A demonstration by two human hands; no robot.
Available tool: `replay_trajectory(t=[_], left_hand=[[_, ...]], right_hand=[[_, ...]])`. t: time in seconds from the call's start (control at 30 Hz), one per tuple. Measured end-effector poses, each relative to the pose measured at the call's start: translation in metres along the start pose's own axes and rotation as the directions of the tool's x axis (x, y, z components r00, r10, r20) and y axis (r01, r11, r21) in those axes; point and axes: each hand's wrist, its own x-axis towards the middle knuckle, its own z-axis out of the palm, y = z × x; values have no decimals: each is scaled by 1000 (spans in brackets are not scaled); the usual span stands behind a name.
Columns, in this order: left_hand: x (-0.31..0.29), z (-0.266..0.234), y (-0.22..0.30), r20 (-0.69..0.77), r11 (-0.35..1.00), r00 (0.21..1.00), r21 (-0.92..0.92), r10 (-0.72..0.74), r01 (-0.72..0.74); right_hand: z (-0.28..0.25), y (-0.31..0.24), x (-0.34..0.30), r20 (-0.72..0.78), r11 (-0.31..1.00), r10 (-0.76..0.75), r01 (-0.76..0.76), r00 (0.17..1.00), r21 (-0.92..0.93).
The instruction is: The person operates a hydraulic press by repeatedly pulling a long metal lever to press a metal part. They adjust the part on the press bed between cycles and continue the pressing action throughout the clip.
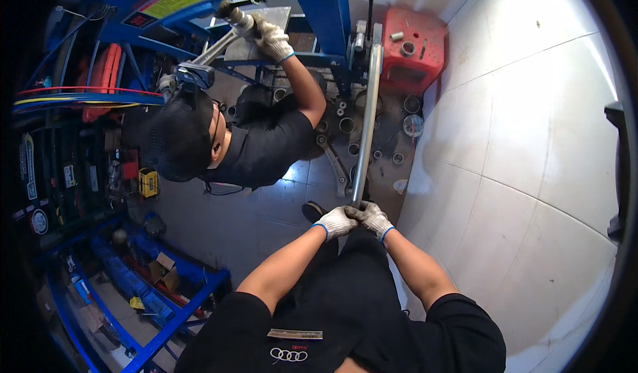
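A long silvery metal bar [367,127] runs from the blue press frame down toward my body. My left hand [337,221], in a white knit glove with a blue cuff, is closed round its near end. Right beside it, my right hand [373,219], gloved the same way, grips the end too, and the hands touch. The bar's far end meets a dark lever mechanism [359,41] on the press's right post. A co-worker's gloved hand [273,39] holds a metal arm with a cylindrical end [236,19] at the press.
The co-worker [259,140] crouches at front left. Beyond the bar stands a red plastic stool [415,47] with small metal parts on it. Rings and a metal control arm [334,164] lie on the floor. White tiled wall [505,140] lies right; a blue rack [179,323] stands lower left.
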Motion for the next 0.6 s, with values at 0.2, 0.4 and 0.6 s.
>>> replay_trajectory(t=[0.2, 0.4, 0.6], left_hand=[[-158, -30, 121, 201, 801, 926, -580, 320, -150], [-215, -44, 188, 78, 712, 924, -662, 374, -232], [-157, -27, 124, 185, 831, 904, -494, 386, -254]], right_hand=[[10, -138, -131, 136, 919, -387, 370, 912, 134], [29, -233, -214, -97, 850, -497, 507, 862, 143], [30, -170, -169, 307, 433, -743, 777, 595, -457]])
